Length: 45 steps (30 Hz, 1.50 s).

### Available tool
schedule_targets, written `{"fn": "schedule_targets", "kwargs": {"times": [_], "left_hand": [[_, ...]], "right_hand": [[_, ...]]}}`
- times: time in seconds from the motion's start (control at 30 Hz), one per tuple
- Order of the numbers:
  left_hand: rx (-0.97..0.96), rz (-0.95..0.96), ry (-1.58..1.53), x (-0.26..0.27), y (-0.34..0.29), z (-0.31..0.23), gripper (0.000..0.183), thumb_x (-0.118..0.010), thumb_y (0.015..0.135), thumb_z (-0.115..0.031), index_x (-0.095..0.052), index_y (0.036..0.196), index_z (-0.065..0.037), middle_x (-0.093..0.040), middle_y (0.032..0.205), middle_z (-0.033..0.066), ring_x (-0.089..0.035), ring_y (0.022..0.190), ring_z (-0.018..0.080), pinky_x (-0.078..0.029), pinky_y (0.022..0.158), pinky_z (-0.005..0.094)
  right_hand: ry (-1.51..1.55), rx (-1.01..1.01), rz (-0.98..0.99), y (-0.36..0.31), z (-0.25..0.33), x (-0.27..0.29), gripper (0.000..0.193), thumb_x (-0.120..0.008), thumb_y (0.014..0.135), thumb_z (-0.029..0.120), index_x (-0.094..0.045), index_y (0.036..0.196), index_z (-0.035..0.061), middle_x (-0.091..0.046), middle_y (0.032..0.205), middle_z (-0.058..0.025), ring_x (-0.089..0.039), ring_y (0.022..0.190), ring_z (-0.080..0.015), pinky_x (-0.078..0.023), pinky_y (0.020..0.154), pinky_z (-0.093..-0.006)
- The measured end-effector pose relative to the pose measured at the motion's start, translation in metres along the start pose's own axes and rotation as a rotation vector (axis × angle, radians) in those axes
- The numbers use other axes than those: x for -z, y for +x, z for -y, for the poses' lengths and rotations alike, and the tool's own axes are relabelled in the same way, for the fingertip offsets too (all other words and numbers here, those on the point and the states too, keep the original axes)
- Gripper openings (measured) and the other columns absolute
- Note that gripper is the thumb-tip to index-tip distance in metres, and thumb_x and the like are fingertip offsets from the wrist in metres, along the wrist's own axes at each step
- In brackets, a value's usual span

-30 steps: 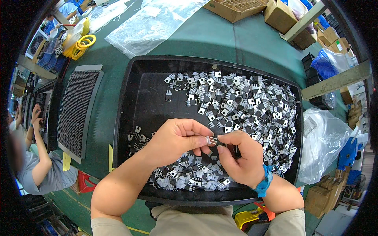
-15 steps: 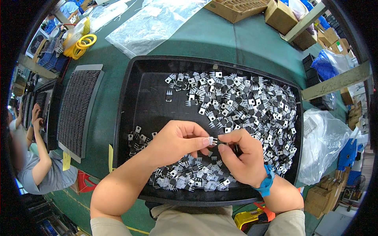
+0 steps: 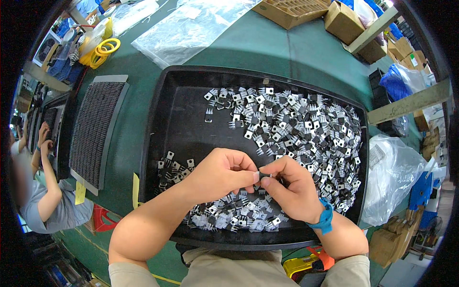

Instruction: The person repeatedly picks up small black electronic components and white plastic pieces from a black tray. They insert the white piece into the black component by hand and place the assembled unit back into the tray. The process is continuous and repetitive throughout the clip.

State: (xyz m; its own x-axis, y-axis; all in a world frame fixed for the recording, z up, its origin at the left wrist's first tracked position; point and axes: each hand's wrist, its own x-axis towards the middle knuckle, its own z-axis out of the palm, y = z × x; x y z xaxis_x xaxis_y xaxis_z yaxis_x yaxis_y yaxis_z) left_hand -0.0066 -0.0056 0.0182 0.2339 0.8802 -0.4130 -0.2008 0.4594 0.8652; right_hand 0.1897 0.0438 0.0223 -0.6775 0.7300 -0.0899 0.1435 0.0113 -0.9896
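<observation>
A large black tray [image 3: 177, 110] lies on the green table, holding several small black-and-silver three-legged electronic parts [image 3: 306, 129], heaped at the right and along the near edge. My left hand [image 3: 217, 173] and my right hand [image 3: 291, 186] meet above the near middle of the tray. Their fingertips pinch one small part [image 3: 264, 174] between them. A blue band [image 3: 325, 217] sits on my right wrist.
A dark ridged tray [image 3: 93, 134] lies left of the black tray. Another person [image 3: 43, 191] works at far left. Clear plastic bags [image 3: 191, 24] lie at the back and a plastic bag [image 3: 392, 182] at right. Cardboard boxes [image 3: 344, 19] stand at the back right. Yellow tape rolls [image 3: 103, 50] sit back left.
Both hands stay above the near middle of the tray with fingertips together; only slight finger movement on the small part.
</observation>
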Motion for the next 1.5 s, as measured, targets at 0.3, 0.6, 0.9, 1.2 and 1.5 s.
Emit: {"fn": "schedule_targets", "kwargs": {"times": [0.3,0.6,0.9,1.2,1.5], "left_hand": [[-0.006,-0.024,0.025,0.006,0.000,-0.001,0.011,-0.063,0.085,-0.013,-0.064,0.085,-0.002,-0.066,0.076,0.0057,-0.055,0.058,0.0069,-0.041,0.052,0.0197],[-0.304,-0.435,0.015,0.016,0.009,-0.002,0.013,-0.061,0.087,-0.011,-0.060,0.096,-0.003,-0.062,0.084,0.0009,-0.056,0.067,0.0058,-0.042,0.056,0.0190],[-0.408,-0.556,-0.138,0.038,0.000,-0.020,0.013,-0.057,0.086,-0.008,-0.060,0.097,-0.002,-0.063,0.087,0.0037,-0.053,0.065,0.0065,-0.040,0.056,0.0199],[-0.477,-0.502,-0.151,0.034,-0.009,-0.021,0.015,-0.057,0.087,-0.008,-0.059,0.100,0.000,-0.065,0.090,0.0053,-0.053,0.066,0.0058,-0.040,0.057,0.0196],[-0.448,-0.443,-0.116,0.035,-0.005,-0.016,0.015,-0.058,0.088,-0.010,-0.060,0.100,-0.001,-0.066,0.093,0.0058,-0.054,0.065,0.0056,-0.042,0.055,0.0189]], "right_hand": [[0.164,-0.179,0.036,0.003,0.009,0.000,0.015,-0.058,0.089,0.000,-0.059,0.104,0.0013,-0.057,0.084,0.0016,-0.049,0.073,-0.0042,-0.041,0.065,-0.0196],[-0.686,0.271,-0.035,0.042,0.010,0.010,0.018,-0.053,0.084,0.000,-0.062,0.101,0.0031,-0.061,0.090,-0.0159,-0.060,0.084,-0.0336,-0.049,0.074,-0.0384],[-1.374,0.811,-0.113,0.104,0.023,0.006,0.032,-0.062,0.078,0.007,-0.061,0.110,0.0080,-0.054,0.115,-0.0167,-0.052,0.106,-0.0373,-0.044,0.090,-0.0438],[-1.000,0.091,0.731,0.007,0.026,0.004,0.066,-0.076,0.072,0.024,-0.047,0.127,0.0029,-0.050,0.116,-0.0187,-0.058,0.099,-0.0364,-0.050,0.083,-0.0412],[-0.997,0.166,0.714,-0.031,-0.001,-0.006,0.041,-0.069,0.078,0.021,-0.052,0.110,0.0024,-0.052,0.106,-0.0159,-0.058,0.095,-0.0355,-0.051,0.077,-0.0426]]}}
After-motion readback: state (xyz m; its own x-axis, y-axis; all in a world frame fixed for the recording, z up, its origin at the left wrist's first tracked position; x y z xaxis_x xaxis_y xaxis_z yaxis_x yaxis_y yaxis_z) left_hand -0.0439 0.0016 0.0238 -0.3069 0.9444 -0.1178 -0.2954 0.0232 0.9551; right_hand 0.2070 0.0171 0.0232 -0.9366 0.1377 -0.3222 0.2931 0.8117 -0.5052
